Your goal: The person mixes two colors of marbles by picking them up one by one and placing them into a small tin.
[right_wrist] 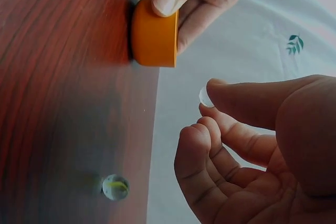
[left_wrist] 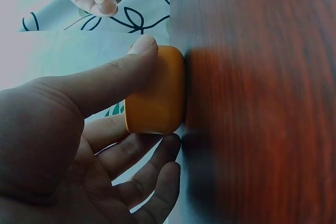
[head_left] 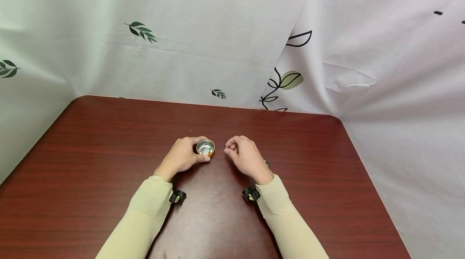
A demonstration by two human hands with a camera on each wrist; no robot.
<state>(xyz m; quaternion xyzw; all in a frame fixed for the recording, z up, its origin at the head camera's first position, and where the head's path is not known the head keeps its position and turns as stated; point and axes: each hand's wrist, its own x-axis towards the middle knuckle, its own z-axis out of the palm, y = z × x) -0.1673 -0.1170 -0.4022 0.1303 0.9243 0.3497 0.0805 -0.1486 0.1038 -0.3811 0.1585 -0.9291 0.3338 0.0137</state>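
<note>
An orange cup [head_left: 211,153] with a silvery inside stands upright on the table; the left hand [head_left: 183,154] grips it between thumb and fingers. In the left wrist view the cup [left_wrist: 155,93] shows its plain orange side. Just right of the cup and apart from it, the right hand [head_left: 248,158] pinches a small clear round piece [right_wrist: 205,97] between thumb and index finger, above the table. A clear marble [right_wrist: 115,187] with a yellow-green streak lies on the table; the head view shows it partly behind the right wrist.
The dark red wooden table [head_left: 109,150] has rounded far corners. White cloth [head_left: 203,41] with leaf prints hangs behind it and at both sides. Black wrist cameras are strapped at both sleeves.
</note>
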